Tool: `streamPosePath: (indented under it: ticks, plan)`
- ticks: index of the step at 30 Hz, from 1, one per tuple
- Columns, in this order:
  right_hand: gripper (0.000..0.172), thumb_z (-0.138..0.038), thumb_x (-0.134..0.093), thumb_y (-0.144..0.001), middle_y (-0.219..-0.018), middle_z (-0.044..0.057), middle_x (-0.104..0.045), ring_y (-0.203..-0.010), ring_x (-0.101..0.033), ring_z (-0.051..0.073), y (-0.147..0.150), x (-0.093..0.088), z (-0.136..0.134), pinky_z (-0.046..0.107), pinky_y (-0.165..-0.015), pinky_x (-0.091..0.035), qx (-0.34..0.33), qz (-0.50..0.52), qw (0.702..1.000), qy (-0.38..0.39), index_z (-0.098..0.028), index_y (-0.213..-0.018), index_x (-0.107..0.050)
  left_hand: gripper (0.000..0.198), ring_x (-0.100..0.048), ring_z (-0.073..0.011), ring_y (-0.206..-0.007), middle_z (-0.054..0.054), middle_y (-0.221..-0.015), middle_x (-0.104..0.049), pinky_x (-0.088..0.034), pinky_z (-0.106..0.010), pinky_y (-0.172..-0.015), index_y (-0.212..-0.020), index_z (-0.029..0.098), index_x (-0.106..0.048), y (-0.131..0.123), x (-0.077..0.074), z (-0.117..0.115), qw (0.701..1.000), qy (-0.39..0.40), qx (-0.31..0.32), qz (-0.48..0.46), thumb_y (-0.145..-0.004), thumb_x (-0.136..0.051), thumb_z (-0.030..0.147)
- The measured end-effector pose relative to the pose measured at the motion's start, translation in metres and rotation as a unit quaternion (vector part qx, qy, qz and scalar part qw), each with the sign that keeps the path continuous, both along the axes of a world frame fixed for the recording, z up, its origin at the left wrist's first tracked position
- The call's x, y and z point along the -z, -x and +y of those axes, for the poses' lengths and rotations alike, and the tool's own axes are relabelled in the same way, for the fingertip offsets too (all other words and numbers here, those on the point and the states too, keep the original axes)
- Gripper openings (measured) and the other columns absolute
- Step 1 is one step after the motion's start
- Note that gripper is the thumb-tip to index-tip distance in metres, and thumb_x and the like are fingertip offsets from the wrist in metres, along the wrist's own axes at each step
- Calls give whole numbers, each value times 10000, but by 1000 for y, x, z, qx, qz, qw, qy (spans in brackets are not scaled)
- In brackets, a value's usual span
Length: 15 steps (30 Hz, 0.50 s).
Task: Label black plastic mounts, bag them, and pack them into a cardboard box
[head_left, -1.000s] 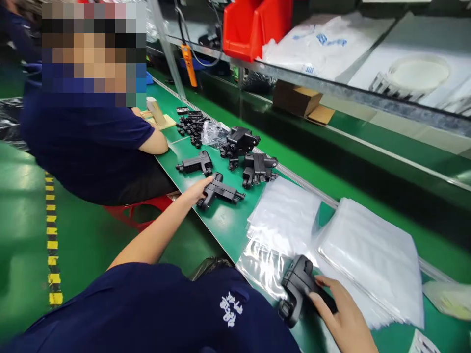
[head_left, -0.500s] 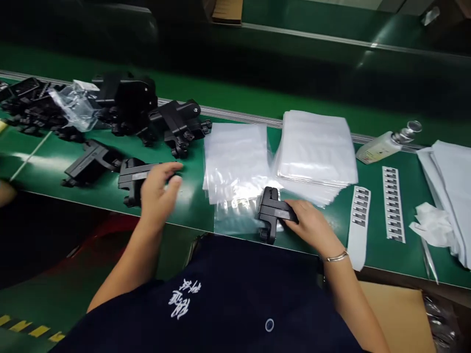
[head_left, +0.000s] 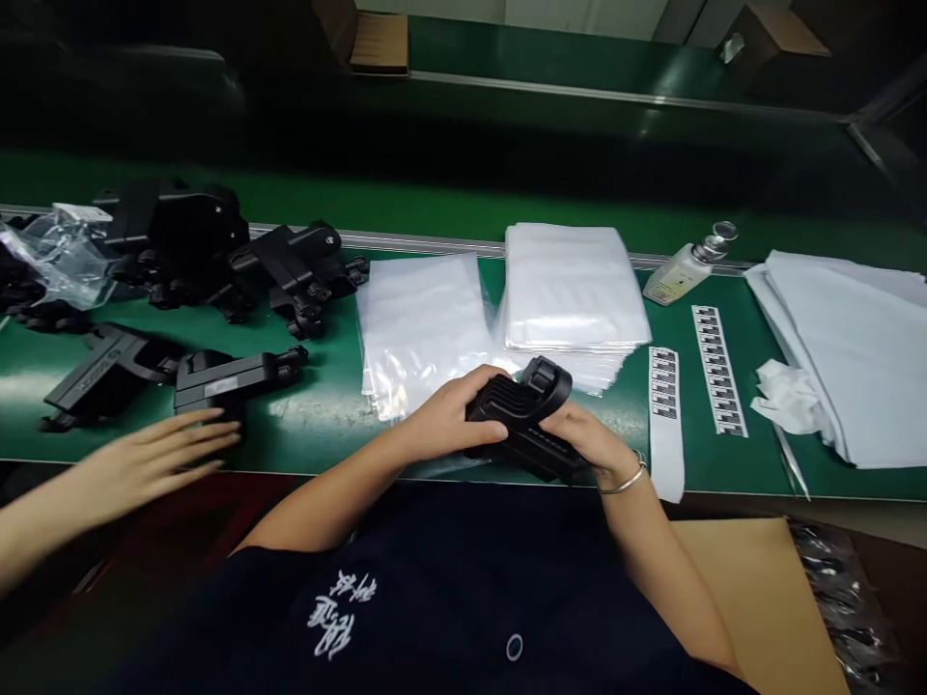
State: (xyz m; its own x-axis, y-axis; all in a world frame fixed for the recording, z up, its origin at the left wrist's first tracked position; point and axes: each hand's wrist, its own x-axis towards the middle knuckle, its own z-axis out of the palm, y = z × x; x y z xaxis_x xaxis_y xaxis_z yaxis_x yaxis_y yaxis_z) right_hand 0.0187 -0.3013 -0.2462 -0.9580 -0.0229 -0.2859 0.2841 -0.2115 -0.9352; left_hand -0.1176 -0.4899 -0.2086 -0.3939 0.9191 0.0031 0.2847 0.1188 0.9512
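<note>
Between my two hands is a black plastic bracket (head_left: 532, 420), with ribs on its body and a rounded arm sticking up. My left hand (head_left: 456, 417) grips its left end, thumb across the near side. On the right end, my right hand (head_left: 592, 439) holds it from the side; its fingertips are partly hidden. The bracket is turned over the bench edge, just in front of the clear plastic bags (head_left: 424, 323) and a thick stack of bags (head_left: 572, 285). Two similar black brackets lie left, one nearer me (head_left: 238, 378) and one farther left (head_left: 108, 372).
A co-worker's hand (head_left: 170, 454) reaches in from the left beside the nearer bracket. More black brackets (head_left: 174, 232) are heaped behind. To the right are a pump bottle (head_left: 677, 275), label strips (head_left: 718, 372), tweezers (head_left: 791, 461), crumpled tissue (head_left: 789, 398) and white sheets (head_left: 861, 357).
My left hand has left the bracket on the left and moved right onto the one in my right hand. That bracket is turned over. A co-worker's hand has come in from the left.
</note>
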Motion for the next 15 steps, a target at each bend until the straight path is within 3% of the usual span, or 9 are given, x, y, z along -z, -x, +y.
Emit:
streamPosePath:
  ticks: [4,8,11,13,15]
  plan:
    - [431,-568,-633,-817,-768,39,-692,-703,-639,162,-8,-6,-10,256,-614,-511,-21,-31,994,99,-150,-905,-695,538,-602,-233,-900,-57,-980,-632,-475,-327,-787,-1072,175,-597,2,3,3,995,-1,-39,-93,-810,-594,645]
    - [304,-434,-615,-834,-746,65,-704,-574,-621,150,-11,-9,-21,233,-482,-477,-16,-70,972,223,-151,-936,-662,522,-636,-226,-868,-80,-1005,-670,-504,-334,-747,-1191,196,-594,7,10,-1,983,-8,-70,-171,-926,-417,608]
    - [303,-392,-550,-833,-666,85,-682,-421,-539,130,-10,-5,-23,207,-337,-359,-32,-83,943,320,-121,-943,-629,447,-616,-248,-1087,-89,-1231,-627,-515,-360,-874,-1324,276,-524,14,17,-9,989,-60,-107,-84,-945,-477,507]
    - [318,-384,-516,-824,-636,77,-662,-376,-492,111,-8,-1,-21,186,-296,-298,-43,-93,928,358,-111,-960,-606,498,-503,-272,-1290,-90,-1428,-504,-466,-407,-1015,-1402,328,-449,20,19,-13,991,-111,-63,28,-927,-552,437]
    - [336,-399,-500,-808,-635,69,-651,-359,-462,99,-6,4,-20,178,-271,-261,-82,-104,915,382,-111,-953,-594,584,-398,-287,-1392,-94,-1504,-429,-395,-468,-1106,-1449,347,-390,27,18,-15,979,-147,21,141,-906,-605,372]
